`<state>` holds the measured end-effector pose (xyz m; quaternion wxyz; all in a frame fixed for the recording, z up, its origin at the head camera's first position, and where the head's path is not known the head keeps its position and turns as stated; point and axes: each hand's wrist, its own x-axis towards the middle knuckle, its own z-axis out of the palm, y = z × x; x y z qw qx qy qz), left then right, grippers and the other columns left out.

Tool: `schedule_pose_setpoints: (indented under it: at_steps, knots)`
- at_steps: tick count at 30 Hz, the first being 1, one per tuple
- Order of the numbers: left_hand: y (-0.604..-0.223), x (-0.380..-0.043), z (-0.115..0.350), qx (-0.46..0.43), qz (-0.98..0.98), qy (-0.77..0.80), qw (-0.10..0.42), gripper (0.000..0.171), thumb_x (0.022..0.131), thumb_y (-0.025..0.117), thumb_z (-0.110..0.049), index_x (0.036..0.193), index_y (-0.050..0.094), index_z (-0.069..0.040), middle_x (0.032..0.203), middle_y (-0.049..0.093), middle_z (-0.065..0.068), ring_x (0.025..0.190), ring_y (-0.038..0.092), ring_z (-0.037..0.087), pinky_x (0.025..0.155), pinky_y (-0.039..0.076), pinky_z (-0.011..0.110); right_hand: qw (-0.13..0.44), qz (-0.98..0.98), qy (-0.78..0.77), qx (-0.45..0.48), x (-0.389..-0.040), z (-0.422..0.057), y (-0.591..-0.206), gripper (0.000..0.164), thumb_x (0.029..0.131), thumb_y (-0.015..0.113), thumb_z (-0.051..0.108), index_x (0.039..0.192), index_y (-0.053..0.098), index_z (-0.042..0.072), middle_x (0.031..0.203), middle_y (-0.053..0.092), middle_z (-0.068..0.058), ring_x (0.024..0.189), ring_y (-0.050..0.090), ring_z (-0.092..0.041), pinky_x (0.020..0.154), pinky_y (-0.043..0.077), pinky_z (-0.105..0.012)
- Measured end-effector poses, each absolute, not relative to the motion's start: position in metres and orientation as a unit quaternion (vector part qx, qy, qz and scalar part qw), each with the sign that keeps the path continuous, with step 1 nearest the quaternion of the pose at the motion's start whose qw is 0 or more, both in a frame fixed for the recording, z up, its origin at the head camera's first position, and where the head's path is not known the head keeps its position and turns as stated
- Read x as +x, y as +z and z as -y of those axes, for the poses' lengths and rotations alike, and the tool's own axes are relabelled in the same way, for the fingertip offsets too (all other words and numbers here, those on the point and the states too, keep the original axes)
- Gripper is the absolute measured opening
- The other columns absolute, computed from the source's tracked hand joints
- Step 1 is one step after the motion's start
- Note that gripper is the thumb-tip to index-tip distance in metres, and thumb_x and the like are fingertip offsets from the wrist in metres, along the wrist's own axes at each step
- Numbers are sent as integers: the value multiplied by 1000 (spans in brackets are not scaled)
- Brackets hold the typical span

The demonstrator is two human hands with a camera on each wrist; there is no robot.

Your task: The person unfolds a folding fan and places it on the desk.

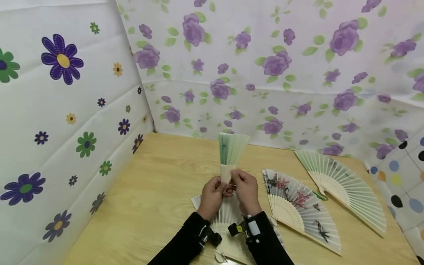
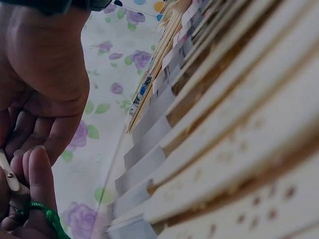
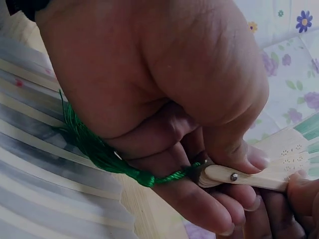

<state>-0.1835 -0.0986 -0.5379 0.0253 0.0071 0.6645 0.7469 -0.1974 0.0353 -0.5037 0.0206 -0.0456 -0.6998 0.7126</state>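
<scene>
A pale green folding fan point(image 1: 233, 149), partly spread, stands upright between the two hands. The left hand point(image 1: 211, 197) pinches its wooden ribs from the left. On the other side, the right hand point(image 1: 246, 189) grips the narrow end, with thumb and fingers close to the metal rivet point(image 3: 234, 177). From that end a green tassel point(image 3: 92, 144) hangs across the right fingers. Directly below the hands and wrists, a spread white fan point(image 1: 225, 235) lies on the table, partly covered by the forearms. Its pierced ribs point(image 2: 254, 209) loom close in the left wrist view.
To the right on the wooden table point(image 1: 159, 173) lie a spread fan with pink blossoms point(image 1: 299, 208) and a spread pale green fan point(image 1: 347, 187). Flower-printed cloth point(image 1: 245, 73) walls the back, and another printed cloth point(image 1: 73, 121) the left.
</scene>
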Motion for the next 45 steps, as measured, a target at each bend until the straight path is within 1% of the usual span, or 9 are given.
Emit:
schedule_pose_setpoints:
  at_steps: [5,8,12,13,16,22,27,34,45]
  knots:
    - [-530,-186,113,3,-671,741,19,22,120,49,-2,128,64,12,128,69,31,107,76,19,96,73,36,25,708,705,-25,-204,-24,-502,27,117,69,21,111,86,1,107,83,-17,91,72,-16,76,53,-25]
    - [-527,-187,120,-3,-685,729,16,20,120,49,-3,122,65,10,111,66,17,96,67,14,91,70,35,9,698,716,3,-207,-21,-500,24,115,71,21,116,85,1,113,83,-16,96,76,-15,82,60,-26]
    - [-527,-191,122,3,-683,730,31,20,120,51,-3,120,66,10,95,63,5,91,68,11,90,70,34,-6,680,733,9,-212,-28,-499,20,112,76,17,118,83,0,108,82,-11,91,80,-14,86,70,-29]
    - [-527,-191,121,6,-680,732,38,21,120,50,-3,121,66,10,95,65,5,92,71,10,92,71,33,-11,680,733,9,-214,-30,-499,19,111,77,17,118,83,0,106,82,-8,89,80,-14,85,71,-29]
    - [-528,-193,119,17,-665,745,51,22,120,49,-2,125,67,11,112,77,13,101,78,13,94,72,32,-29,686,726,22,-216,-38,-498,18,112,77,18,116,82,0,99,79,-2,85,77,-13,84,69,-28]
    - [-529,-195,112,20,-646,761,58,20,120,49,0,117,65,11,120,77,24,104,77,13,99,72,35,-41,698,713,44,-217,-49,-493,29,114,71,14,91,71,-4,84,69,-2,79,69,-18,80,64,-30]
    - [-529,-192,108,22,-637,769,56,26,121,46,-2,134,63,13,137,70,32,110,76,12,106,71,36,-30,683,729,19,-215,-51,-493,29,114,71,11,89,72,-3,81,70,-3,74,73,-17,77,68,-32]
    - [-532,-190,101,6,-609,791,58,38,122,45,-4,155,58,9,134,72,20,110,76,9,107,70,33,-11,650,759,-24,-211,-51,-499,26,114,72,13,92,79,0,81,71,0,75,75,-14,78,71,-29]
    - [-538,-187,93,-18,-578,813,59,34,121,47,-2,148,60,14,134,74,20,108,77,10,103,71,32,5,655,756,-19,-202,-60,-502,13,111,73,5,103,73,-5,84,73,0,77,77,-13,80,72,-31]
